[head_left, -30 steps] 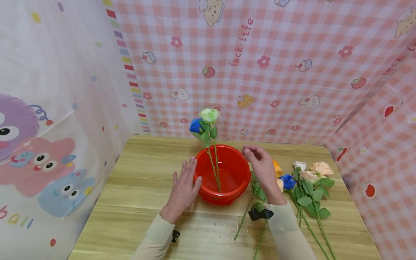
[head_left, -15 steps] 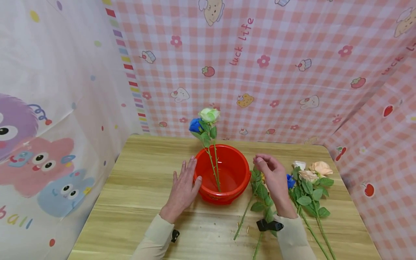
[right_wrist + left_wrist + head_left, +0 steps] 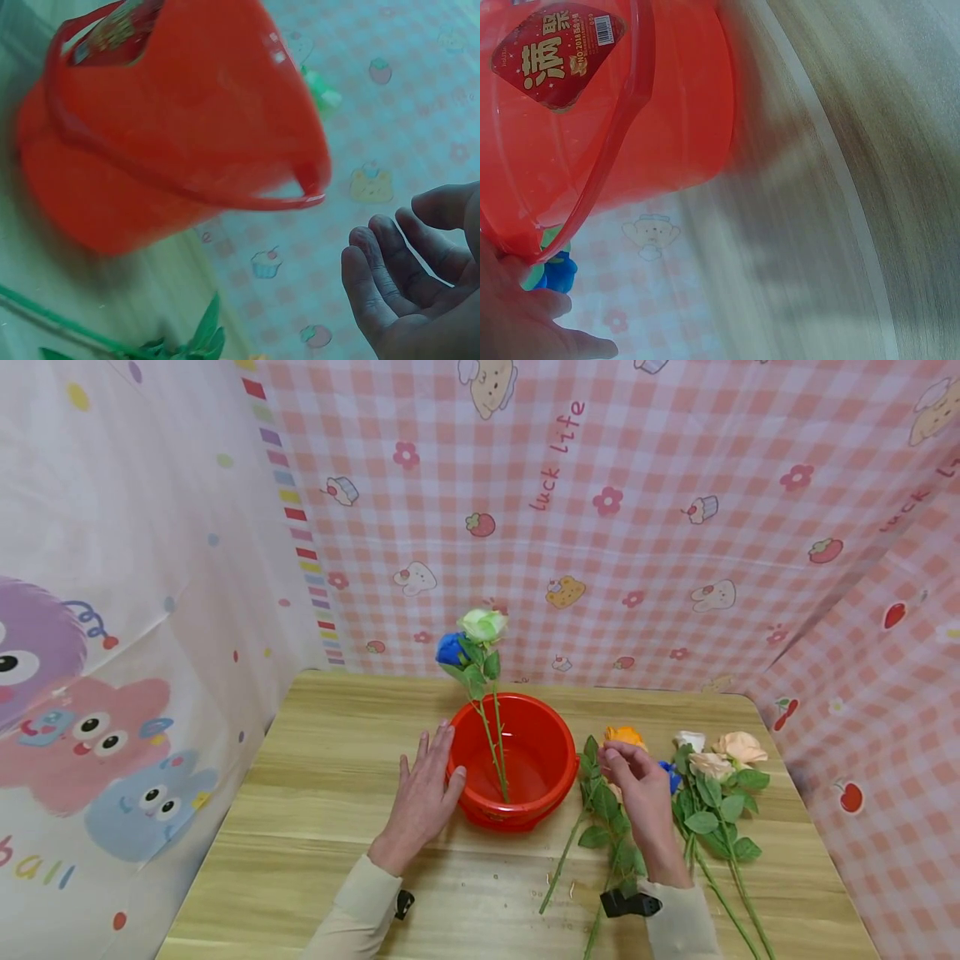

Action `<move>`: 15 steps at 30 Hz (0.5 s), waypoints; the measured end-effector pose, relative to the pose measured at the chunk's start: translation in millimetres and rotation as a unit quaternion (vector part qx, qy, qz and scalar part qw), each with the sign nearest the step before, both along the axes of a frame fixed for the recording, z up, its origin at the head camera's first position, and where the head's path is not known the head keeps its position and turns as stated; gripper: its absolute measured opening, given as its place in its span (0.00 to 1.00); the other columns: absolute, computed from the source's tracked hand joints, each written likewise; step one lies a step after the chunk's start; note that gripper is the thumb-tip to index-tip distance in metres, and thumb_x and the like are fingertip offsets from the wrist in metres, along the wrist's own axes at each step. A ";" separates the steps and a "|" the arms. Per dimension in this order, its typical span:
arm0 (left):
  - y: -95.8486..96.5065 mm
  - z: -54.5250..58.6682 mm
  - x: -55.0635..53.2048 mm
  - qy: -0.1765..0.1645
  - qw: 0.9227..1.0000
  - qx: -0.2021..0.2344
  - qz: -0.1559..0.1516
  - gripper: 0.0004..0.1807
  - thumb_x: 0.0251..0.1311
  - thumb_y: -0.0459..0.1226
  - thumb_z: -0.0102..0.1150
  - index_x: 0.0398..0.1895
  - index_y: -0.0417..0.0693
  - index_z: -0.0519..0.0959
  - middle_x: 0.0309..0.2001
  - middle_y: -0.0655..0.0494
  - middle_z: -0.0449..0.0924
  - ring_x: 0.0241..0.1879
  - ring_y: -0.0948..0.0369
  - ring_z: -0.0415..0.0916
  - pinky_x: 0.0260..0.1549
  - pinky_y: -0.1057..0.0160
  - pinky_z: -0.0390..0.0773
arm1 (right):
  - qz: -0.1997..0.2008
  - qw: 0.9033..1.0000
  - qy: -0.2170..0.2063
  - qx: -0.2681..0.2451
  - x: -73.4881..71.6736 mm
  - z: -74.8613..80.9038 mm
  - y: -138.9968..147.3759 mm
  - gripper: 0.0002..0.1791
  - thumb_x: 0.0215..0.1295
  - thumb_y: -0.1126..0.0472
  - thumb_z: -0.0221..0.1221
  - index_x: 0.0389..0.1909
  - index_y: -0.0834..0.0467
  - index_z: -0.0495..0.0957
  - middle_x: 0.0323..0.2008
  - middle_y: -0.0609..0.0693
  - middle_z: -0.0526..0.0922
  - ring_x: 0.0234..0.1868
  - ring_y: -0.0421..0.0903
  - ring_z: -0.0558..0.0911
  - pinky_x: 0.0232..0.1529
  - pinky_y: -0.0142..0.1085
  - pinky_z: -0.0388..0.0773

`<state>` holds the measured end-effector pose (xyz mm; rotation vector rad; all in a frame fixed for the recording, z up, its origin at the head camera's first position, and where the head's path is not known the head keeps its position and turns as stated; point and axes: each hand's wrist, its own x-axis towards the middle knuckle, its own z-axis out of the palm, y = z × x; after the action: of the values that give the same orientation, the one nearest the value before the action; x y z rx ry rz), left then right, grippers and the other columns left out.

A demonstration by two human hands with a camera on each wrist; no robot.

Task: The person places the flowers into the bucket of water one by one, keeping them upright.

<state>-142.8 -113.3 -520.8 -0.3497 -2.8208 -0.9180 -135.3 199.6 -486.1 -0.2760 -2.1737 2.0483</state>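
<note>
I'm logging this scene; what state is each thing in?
Red bucket: upright, holding two stems
Bucket handle: folded down
Light green rose: leaning in the bucket
Blue rose beside it: leaning likewise
Orange rose: lying on the table
White rose: lying there
Peach roses: lying there
Second blue rose: lying there, partly hidden
Left hand: resting against the bucket
Right hand: loosely curled, empty

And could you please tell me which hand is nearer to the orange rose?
The right hand is nearer: it appears just beside the orange rose in the head view. The left hand is at the left side of the red bucket, across it from the rose.
</note>
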 end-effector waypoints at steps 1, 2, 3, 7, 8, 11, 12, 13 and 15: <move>-0.1 -0.1 -0.1 0.001 1.000 0.000 0.000 0.37 0.78 0.49 0.44 0.83 0.46 0.53 0.83 0.51 0.50 0.80 0.40 0.47 0.69 0.24 0.47 | -0.003 1.000 -0.003 -0.002 0.7 -2.8 0.5 0.19 0.77 0.56 0.59 0.57 0.67 0.79 0.42 0.41 0.88 0.48 0.43 0.87 0.49 0.31 0.84; -0.2 -0.7 -0.4 0.005 1.000 0.000 0.000 0.37 0.78 0.49 0.45 0.83 0.45 0.54 0.83 0.51 0.50 0.80 0.40 0.48 0.69 0.23 0.48 | -0.006 1.000 -0.005 -0.004 1.4 -5.7 0.9 0.19 0.77 0.57 0.58 0.57 0.68 0.79 0.41 0.41 0.88 0.47 0.42 0.87 0.49 0.31 0.84; -0.3 -1.1 -0.7 0.008 1.000 -0.001 0.000 0.37 0.77 0.49 0.45 0.83 0.45 0.54 0.83 0.51 0.51 0.80 0.40 0.48 0.68 0.23 0.48 | -0.008 1.000 -0.007 -0.007 2.3 -8.4 1.1 0.19 0.77 0.57 0.58 0.57 0.69 0.78 0.41 0.41 0.88 0.47 0.41 0.87 0.50 0.32 0.84; -0.1 -2.3 -1.4 0.017 1.000 -0.002 0.002 0.36 0.77 0.47 0.47 0.83 0.45 0.55 0.82 0.51 0.52 0.79 0.39 0.49 0.68 0.22 0.50 | -0.019 0.999 -0.021 -0.017 6.0 -19.8 1.6 0.19 0.78 0.59 0.58 0.58 0.71 0.77 0.40 0.42 0.88 0.44 0.38 0.87 0.51 0.34 0.84; 0.1 -2.6 -1.6 0.018 1.000 -0.001 0.002 0.36 0.76 0.46 0.47 0.83 0.45 0.55 0.82 0.51 0.52 0.79 0.39 0.49 0.67 0.22 0.51 | -0.023 0.999 -0.024 -0.020 7.1 -22.7 1.6 0.20 0.78 0.59 0.58 0.58 0.72 0.77 0.40 0.42 0.88 0.45 0.39 0.87 0.51 0.35 0.84; 0.2 -2.5 -1.3 0.014 1.000 0.000 0.003 0.36 0.77 0.47 0.47 0.83 0.45 0.55 0.82 0.52 0.51 0.80 0.40 0.49 0.68 0.23 0.50 | -0.033 0.998 -0.035 -0.033 10.0 -32.2 1.4 0.20 0.78 0.60 0.58 0.58 0.73 0.76 0.40 0.42 0.88 0.46 0.40 0.87 0.51 0.35 0.84; 0.2 -2.5 -1.2 0.012 1.000 0.001 0.003 0.36 0.77 0.47 0.47 0.83 0.45 0.55 0.82 0.52 0.51 0.80 0.40 0.48 0.68 0.23 0.49 | -0.036 0.998 -0.039 -0.038 11.2 -35.3 1.4 0.20 0.78 0.60 0.58 0.59 0.73 0.76 0.40 0.42 0.88 0.45 0.40 0.87 0.50 0.34 0.84; 0.2 -2.5 -1.1 0.011 1.000 0.001 0.003 0.36 0.77 0.48 0.46 0.83 0.45 0.55 0.83 0.52 0.51 0.80 0.40 0.48 0.69 0.23 0.49 | -0.040 0.997 -0.044 -0.044 12.2 -38.5 1.3 0.21 0.78 0.60 0.58 0.59 0.74 0.75 0.40 0.41 0.87 0.46 0.41 0.87 0.50 0.33 0.84; -0.1 -2.4 -1.0 0.009 1.000 0.001 0.003 0.36 0.77 0.48 0.45 0.83 0.46 0.54 0.83 0.52 0.51 0.80 0.40 0.48 0.69 0.23 0.48 | -0.045 0.996 -0.052 -0.054 14.2 -44.7 1.1 0.21 0.78 0.61 0.57 0.60 0.74 0.74 0.40 0.41 0.87 0.45 0.41 0.87 0.48 0.31 0.84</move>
<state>-143.9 -113.4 -523.2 -0.3476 -2.8031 -0.9113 -121.2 200.7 -530.8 -0.4930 -2.0696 2.1489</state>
